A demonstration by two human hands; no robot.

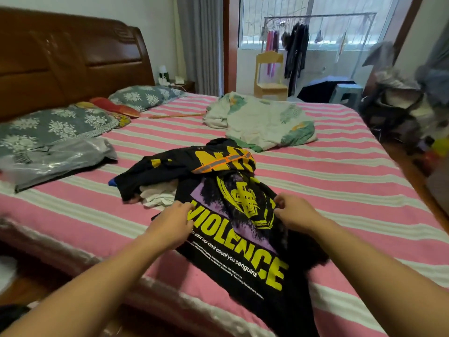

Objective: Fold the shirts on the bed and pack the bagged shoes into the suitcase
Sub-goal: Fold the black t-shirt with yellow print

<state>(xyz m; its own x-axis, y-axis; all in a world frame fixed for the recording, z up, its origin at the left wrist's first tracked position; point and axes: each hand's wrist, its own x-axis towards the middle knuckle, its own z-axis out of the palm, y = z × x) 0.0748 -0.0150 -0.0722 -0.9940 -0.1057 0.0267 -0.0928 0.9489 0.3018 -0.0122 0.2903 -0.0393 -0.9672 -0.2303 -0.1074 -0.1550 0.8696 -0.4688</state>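
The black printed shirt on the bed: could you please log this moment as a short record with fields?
shirt in hand: black printed shirt, unfolded, draped over the near bed edge
left hand: grips the shirt's left side
right hand: pinches its right side
behind it: second black shirt and white garment, crumpled
surface: pink striped bed
far left: grey plastic bag

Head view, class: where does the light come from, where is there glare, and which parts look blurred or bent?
Head view: daylight enters through the window, overexposed; glare streaks the silver plastic bag; the right-edge clutter smears; wide-angle distortion bows the bed edges; the black shirt print stays sharp.
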